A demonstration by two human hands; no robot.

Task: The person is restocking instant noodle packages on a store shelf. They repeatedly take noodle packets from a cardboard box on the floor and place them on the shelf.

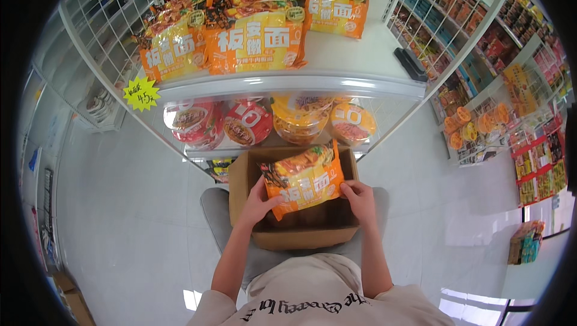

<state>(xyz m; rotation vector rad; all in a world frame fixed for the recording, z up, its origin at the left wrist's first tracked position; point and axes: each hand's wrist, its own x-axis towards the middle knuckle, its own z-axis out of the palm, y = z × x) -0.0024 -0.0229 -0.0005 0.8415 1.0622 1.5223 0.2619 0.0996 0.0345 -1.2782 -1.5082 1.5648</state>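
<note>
Both hands hold one orange and yellow packet of instant noodles (303,177), tilted with its printed front facing up. My left hand (260,203) grips its lower left side, thumb on the front. At the right edge, my right hand (358,197) pinches the packet between thumb and fingers. Directly below is an open cardboard box (306,239) between my knees; the packet hides much of its inside. Matching noodle packets (257,42) lean in rows on the white shelf (347,58) ahead of me.
Red noodle bowls (248,123) and yellow noodle bowls (354,123) fill a lower shelf. A black object (410,64) lies at the upper shelf's right end. A yellow price tag (141,94) hangs at its left corner. Wire mesh panels (439,24) flank the shelves; stocked racks (478,132) stand right.
</note>
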